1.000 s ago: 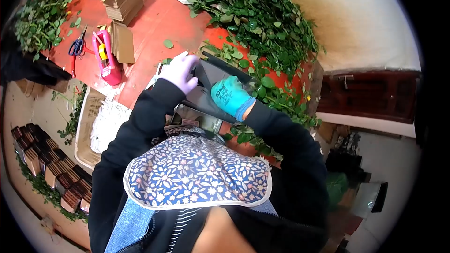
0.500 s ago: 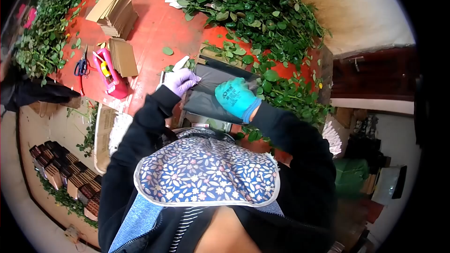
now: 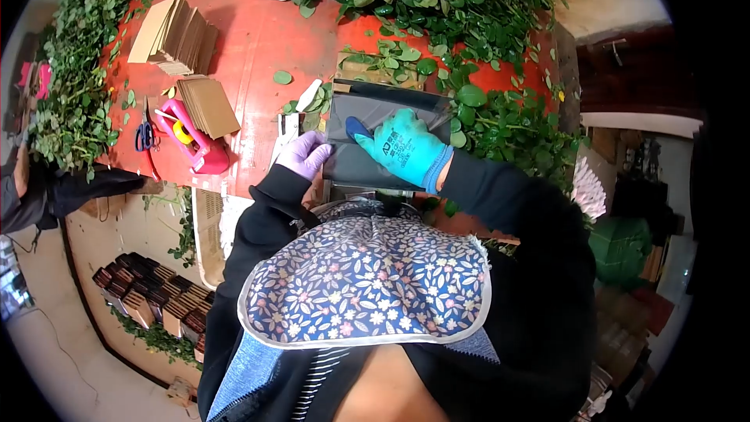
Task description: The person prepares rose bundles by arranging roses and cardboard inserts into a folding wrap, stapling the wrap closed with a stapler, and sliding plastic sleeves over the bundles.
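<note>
A stack of dark, thin plastic sheets (image 3: 353, 166) lies in front of me at the table's near side. My left hand (image 3: 305, 155), in a purple glove, has its fingers closed in a pinch at the left edge of the sheets. My right hand (image 3: 408, 148) wears a teal glove and rests over the middle of the sheets. One dark-blue-tipped digit stretches out to the left, touching or just above the plastic; its other fingers are partly bent, with nothing seen in them. A white-ended object (image 3: 310, 96) lies behind my left hand.
Leafy stems (image 3: 437, 0) pile at the back right, more (image 3: 74, 101) at the left. On the red table (image 3: 258, 47) stand cardboard pieces (image 3: 176, 35), a pink tape dispenser (image 3: 191, 138) and scissors (image 3: 145, 134). Part of another person's dark sleeve (image 3: 86, 191) shows at far left.
My left hand has moved a little down the sheets' left edge. The right hand's fist has loosened, with one digit now stretched out. The whole view has shifted slightly.
</note>
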Available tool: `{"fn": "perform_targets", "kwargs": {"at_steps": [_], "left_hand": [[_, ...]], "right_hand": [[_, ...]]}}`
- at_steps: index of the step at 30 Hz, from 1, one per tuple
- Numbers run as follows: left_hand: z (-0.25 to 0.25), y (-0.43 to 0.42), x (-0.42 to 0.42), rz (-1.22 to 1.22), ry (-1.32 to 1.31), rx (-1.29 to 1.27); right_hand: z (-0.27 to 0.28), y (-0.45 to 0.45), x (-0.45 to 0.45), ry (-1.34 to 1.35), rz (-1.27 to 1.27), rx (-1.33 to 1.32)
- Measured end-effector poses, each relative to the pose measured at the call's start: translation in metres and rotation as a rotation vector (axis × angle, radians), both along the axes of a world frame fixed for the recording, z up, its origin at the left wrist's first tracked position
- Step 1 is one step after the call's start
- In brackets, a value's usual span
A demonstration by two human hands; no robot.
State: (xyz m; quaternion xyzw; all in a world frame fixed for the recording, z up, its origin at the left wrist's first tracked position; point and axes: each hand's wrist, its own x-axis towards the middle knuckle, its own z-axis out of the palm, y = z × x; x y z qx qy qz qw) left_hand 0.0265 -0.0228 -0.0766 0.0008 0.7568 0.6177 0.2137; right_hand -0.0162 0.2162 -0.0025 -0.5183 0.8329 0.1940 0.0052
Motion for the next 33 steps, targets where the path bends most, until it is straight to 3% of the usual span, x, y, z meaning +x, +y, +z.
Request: {"fn": "perform_targets", "kwargs": {"at_steps": [3, 5, 8, 12, 16, 18, 20, 22, 24, 26, 27, 30, 33], "left_hand": [[-0.02, 0.006, -0.003, 0.077, -0.193, 0.108], [-0.028, 0.017, -0.005, 0.213, -0.134, 0.056], [-0.038, 0.024, -0.007, 0.223, 0.013, -0.022], [-0.03, 0.019, -0.003, 0.256, -0.123, 0.136], [-0.023, 0.019, 0.004, 0.32, -0.216, 0.311], [-0.031, 0.018, 0.003, 0.366, -0.14, 0.325], [-0.019, 0.004, -0.004, 0.18, -0.237, 0.324], [-0.018, -0.008, -0.006, 0.251, -0.396, 0.553], [-0.01, -0.008, -0.016, 0.193, -0.448, 0.387], [0.016, 0.018, -0.022, 0.153, -0.304, 0.018], [-0.03, 0.017, -0.017, 0.182, -0.19, 0.078], [-0.018, 0.016, -0.021, 0.163, -0.209, 0.101], [-0.015, 0.02, -0.022, 0.193, -0.18, 0.153]], "right_hand": [[-0.004, 0.004, -0.002, 0.038, 0.038, -0.05], [0.0, 0.004, -0.005, -0.059, 0.048, -0.062], [-0.001, 0.007, -0.004, -0.052, 0.057, -0.093], [-0.003, 0.004, -0.003, 0.006, 0.128, 0.02], [0.0, 0.002, -0.002, 0.005, 0.079, -0.072], [-0.002, 0.0, -0.001, 0.007, 0.092, -0.044], [-0.004, 0.001, -0.001, 0.023, 0.089, -0.068], [0.001, 0.001, 0.0, 0.051, 0.105, -0.045], [0.001, 0.002, 0.0, 0.077, 0.116, -0.022], [-0.002, 0.002, -0.001, 0.066, 0.13, -0.032], [0.001, 0.002, -0.001, 0.059, 0.107, -0.032], [0.0, 0.006, -0.008, -0.083, 0.063, -0.092], [0.015, 0.006, -0.005, -0.193, -0.151, -0.126]]}}
